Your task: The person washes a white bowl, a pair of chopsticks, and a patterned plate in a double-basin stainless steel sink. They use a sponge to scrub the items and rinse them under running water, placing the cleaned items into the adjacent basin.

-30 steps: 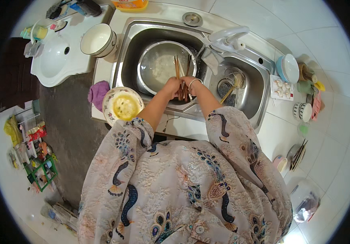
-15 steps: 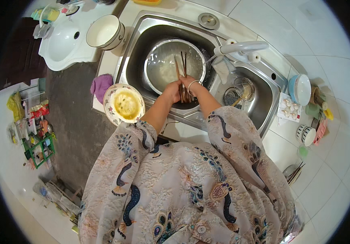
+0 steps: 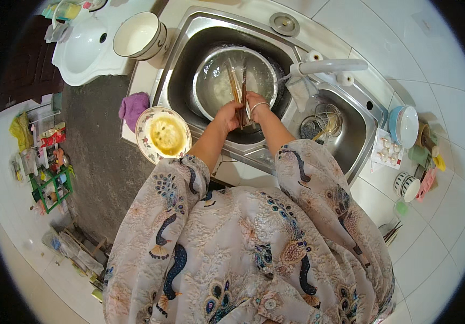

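Note:
Over the near rim of a round metal basin (image 3: pixel 203 86), my left hand (image 3: pixel 227 116) and my right hand (image 3: pixel 258 106) are closed around a bundle of chopsticks (image 3: pixel 238 89). The chopsticks are brown, a few lighter, and their far ends lean out over the cloudy water in the basin. The basin stands in the larger bowl of a steel double sink (image 3: pixel 181 97). A bracelet circles my right wrist. To the left of my left forearm sits a flower-rimmed plate (image 3: pixel 145 141) with yellow liquid in it.
Stacked bowls (image 3: pixel 140 36) and a purple cloth (image 3: pixel 133 108) lie left of the sink. A white faucet (image 3: pixel 329 66) reaches over the divider. The smaller sink bowl holds a wire strainer (image 3: pixel 328 120). On the right counter are a blue bowl (image 3: pixel 403 127) and striped bowls (image 3: pixel 407 186).
The chopsticks have shifted within my hands, their far ends now spread differently over the basin. Both hands stay closed on them. The whole view has tilted slightly.

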`<move>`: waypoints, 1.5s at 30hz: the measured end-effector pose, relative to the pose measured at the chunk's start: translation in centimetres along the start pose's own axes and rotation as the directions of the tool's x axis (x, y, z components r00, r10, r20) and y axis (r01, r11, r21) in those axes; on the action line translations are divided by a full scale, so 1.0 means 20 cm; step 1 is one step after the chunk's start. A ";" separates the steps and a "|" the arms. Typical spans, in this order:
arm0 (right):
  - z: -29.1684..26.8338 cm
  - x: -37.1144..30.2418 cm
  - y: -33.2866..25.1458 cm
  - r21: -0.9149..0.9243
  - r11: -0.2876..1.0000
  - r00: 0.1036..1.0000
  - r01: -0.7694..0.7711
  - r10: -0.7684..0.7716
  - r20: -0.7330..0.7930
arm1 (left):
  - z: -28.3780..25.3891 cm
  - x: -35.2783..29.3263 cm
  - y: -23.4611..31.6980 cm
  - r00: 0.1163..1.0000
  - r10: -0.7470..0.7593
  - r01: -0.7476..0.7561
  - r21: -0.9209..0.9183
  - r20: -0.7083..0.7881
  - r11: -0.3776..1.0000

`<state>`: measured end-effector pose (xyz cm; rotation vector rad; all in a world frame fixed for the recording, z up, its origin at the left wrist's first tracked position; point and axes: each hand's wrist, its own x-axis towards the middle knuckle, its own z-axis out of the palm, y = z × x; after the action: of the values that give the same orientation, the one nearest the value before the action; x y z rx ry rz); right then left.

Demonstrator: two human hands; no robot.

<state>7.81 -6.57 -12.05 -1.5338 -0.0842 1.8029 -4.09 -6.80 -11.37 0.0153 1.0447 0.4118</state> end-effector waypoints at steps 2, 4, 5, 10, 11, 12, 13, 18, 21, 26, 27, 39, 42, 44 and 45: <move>-0.02 0.03 0.02 0.086 0.996 0.999 0.000 -0.003 0.033 | -0.03 -0.02 0.00 0.997 -0.025 0.028 -0.043 0.067 0.999; 0.02 0.08 0.00 0.130 0.991 0.999 -0.012 0.007 0.040 | 0.00 -0.05 0.03 0.998 0.063 -0.064 0.055 0.025 0.996; 0.03 0.07 -0.02 0.207 0.978 0.997 -0.041 0.026 0.079 | 0.02 -0.08 0.04 0.995 0.102 -0.101 0.103 0.003 0.990; 0.10 -0.12 -0.16 -0.065 0.997 0.998 -0.049 0.051 0.027 | 0.13 -0.13 0.05 0.991 0.112 -0.091 0.250 -0.069 0.964; 0.05 -0.11 -0.12 -0.409 0.890 0.969 0.202 -0.241 -0.047 | 0.14 -0.13 0.05 0.992 0.099 -0.071 0.315 -0.075 0.947; -0.01 -0.15 -0.12 -0.679 0.570 0.815 0.463 -0.575 0.073 | 0.12 -0.11 0.04 0.992 0.085 -0.046 0.366 -0.089 0.929; -0.09 -0.19 -0.15 -0.656 0.559 0.780 0.507 -0.621 0.073 | 0.08 -0.03 0.03 0.955 0.269 -0.117 0.679 -0.123 0.725; -0.32 -0.60 -0.39 -0.889 0.099 0.367 0.447 -0.926 0.082 | 0.16 -0.05 0.05 0.726 0.640 0.211 0.967 -0.252 0.142; -0.40 -0.57 -0.37 -0.971 -0.125 0.295 0.202 -0.938 0.182 | 0.14 -0.05 0.08 0.751 0.598 0.334 0.942 -0.281 0.024; -0.44 -0.47 -0.41 -0.938 -0.054 0.423 0.341 -0.883 0.205 | 0.09 -0.08 0.10 0.809 0.506 0.295 0.951 -0.299 0.091; -0.40 -0.48 -0.43 -0.930 -0.040 0.367 0.366 -0.912 0.183 | 0.06 -0.06 0.10 0.811 0.512 0.255 0.958 -0.284 0.128; -0.21 0.53 0.21 -0.014 0.969 0.942 0.245 -0.241 -0.234 | 0.21 -0.27 0.10 0.842 0.505 -0.241 0.706 -0.189 0.666; -0.02 -0.03 -0.07 0.390 0.920 0.991 -0.043 -0.009 0.130 | 0.04 -0.19 0.11 0.910 0.364 -0.107 0.735 -0.199 0.669; 0.03 -0.05 -0.05 0.342 0.940 0.979 -0.017 -0.054 0.195 | 0.19 -0.30 0.12 0.933 0.347 -0.156 0.767 -0.092 0.623; 0.06 -0.07 -0.05 0.179 0.973 0.979 0.149 -0.170 0.109 | 0.22 -0.34 0.10 0.922 0.384 -0.202 0.786 -0.048 0.584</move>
<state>7.21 -6.18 -9.95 -1.2597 -0.1075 1.7291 -3.93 -6.51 -3.12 0.9673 1.3806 0.2334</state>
